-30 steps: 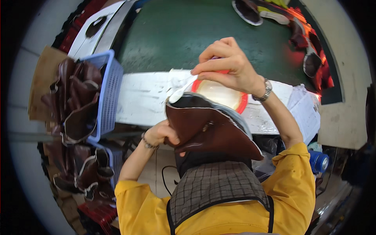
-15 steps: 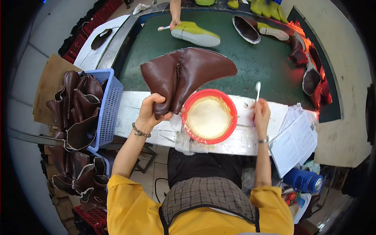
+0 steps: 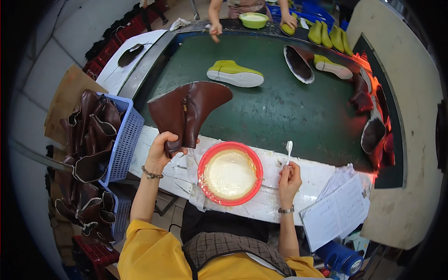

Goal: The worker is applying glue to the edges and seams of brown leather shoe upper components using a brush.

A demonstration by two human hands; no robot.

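Clasping a brown boot (image 3: 169,109) left of the red bowl (image 3: 231,202), our left hand (image 3: 161,150) curls round the boot's near end; our right hand (image 3: 290,183), fingers folded, holds a white brush (image 3: 289,148).

The smooth brown boot upper (image 3: 172,106), a zip (image 3: 185,106) at its middle, is held above the white counter's (image 3: 311,181) far edge toward the left, tapered end rightward. The white-headed brush (image 3: 289,148) crosses that edge farther right, head outermost.
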